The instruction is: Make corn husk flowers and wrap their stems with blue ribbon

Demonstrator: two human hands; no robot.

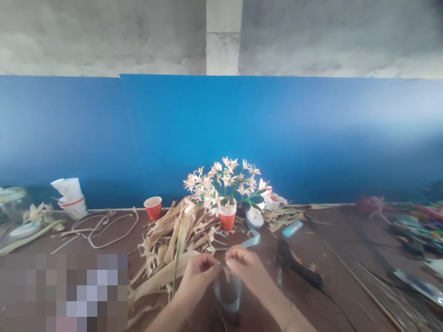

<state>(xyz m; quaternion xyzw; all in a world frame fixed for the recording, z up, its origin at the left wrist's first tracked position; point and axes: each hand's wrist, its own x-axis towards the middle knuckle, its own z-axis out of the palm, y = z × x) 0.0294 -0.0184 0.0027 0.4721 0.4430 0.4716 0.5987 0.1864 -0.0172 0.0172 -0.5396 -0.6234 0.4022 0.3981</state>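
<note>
My left hand (201,273) and my right hand (243,263) are close together above the table, thumb and fingers pinched on each. Between them a pale blue ribbon (232,305) hangs down in a blurred loop, its upper ends running up to my fingertips. Just beyond my hands stands a red and white paper cup (227,222) filled with white star-shaped flowers (224,180) on green stems. A roll of light blue ribbon (255,217) lies beside the cup, one strip trailing from it. What exactly sits in my fingertips is too small to make out.
Dry corn husks (173,235) are heaped at left. A black glue gun (299,266) with its cord lies at right, near a turquoise packet (292,228). Another red cup (153,208), a white cable (100,226) and a white bucket (73,206) line the back. A blue partition (221,124) stands behind.
</note>
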